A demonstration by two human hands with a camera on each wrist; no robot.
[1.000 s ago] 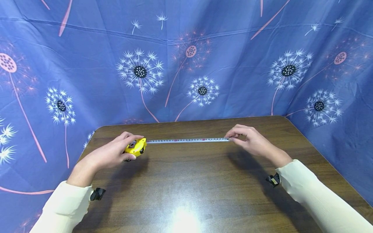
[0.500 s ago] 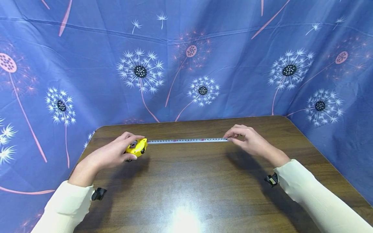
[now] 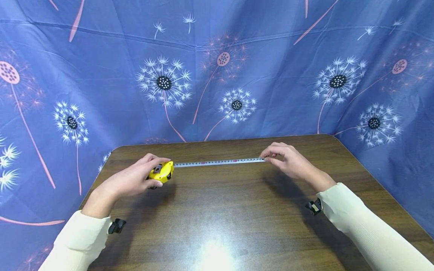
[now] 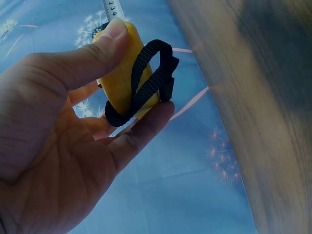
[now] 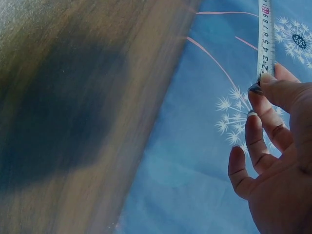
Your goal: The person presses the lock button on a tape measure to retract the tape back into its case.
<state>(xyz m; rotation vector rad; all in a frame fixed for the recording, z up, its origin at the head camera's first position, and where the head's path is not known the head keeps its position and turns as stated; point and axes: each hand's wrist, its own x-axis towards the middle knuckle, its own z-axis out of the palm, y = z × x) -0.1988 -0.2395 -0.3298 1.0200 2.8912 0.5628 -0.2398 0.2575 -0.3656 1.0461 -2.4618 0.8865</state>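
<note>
A yellow tape measure [image 3: 162, 172] is gripped by my left hand [image 3: 130, 177], thumb on one side and fingers on the other. From its case a black wrist strap [image 4: 146, 78] hangs in a loop. The white blade [image 3: 220, 162] with printed numbers stretches across to my right hand [image 3: 288, 162], rising slightly toward the right. Thumb and forefinger of the right hand pinch the blade's end, at the dark metal hook [image 5: 255, 88]. In the right wrist view its other fingers are loosely bent below. Both hands are raised above the table, their shadows falling on it.
Below the hands lies a brown wood-grain table [image 3: 210, 203] with a bright light reflection near its front. A blue cloth [image 3: 271, 75] with dandelion prints hangs behind and at both sides. Small black devices [image 3: 116, 226] sit at the cuffs.
The left hand and tape case have shifted slightly to the right. The right hand has moved a little left and up, so the visible blade is slightly shorter and more tilted.
</note>
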